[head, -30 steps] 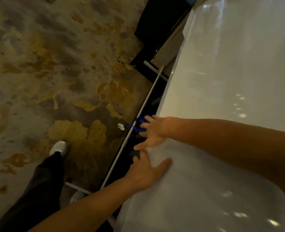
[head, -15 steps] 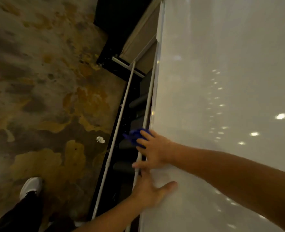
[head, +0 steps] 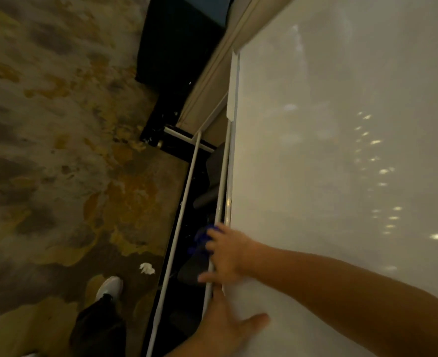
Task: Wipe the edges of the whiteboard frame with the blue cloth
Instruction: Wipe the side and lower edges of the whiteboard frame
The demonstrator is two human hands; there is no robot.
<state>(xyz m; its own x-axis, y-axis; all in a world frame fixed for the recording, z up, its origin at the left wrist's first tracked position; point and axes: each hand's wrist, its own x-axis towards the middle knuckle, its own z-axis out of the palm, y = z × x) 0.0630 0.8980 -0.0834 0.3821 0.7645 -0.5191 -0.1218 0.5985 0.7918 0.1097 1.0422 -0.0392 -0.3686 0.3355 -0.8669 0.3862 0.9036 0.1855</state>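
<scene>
Whiteboard frame (head: pixel 228 191): right hand (head: pixel 227 252) is pressing blue cloth (head: pixel 202 238) against it, fingers (head: pixel 213 237) curling round cloth | left hand (head: pixel 225 328) is resting beside frame, fingers straight, empty.

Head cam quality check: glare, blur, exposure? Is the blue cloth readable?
Head view: dim and warm-toned overall. The glossy white whiteboard carries scattered bright light reflections towards its right side. The patterned brown carpet is smeared by blur. The crumpled blue cloth gripped by the right hand sits in dark shadow, mostly hidden. The left hand, flat on the board, is soft but readable.
</scene>
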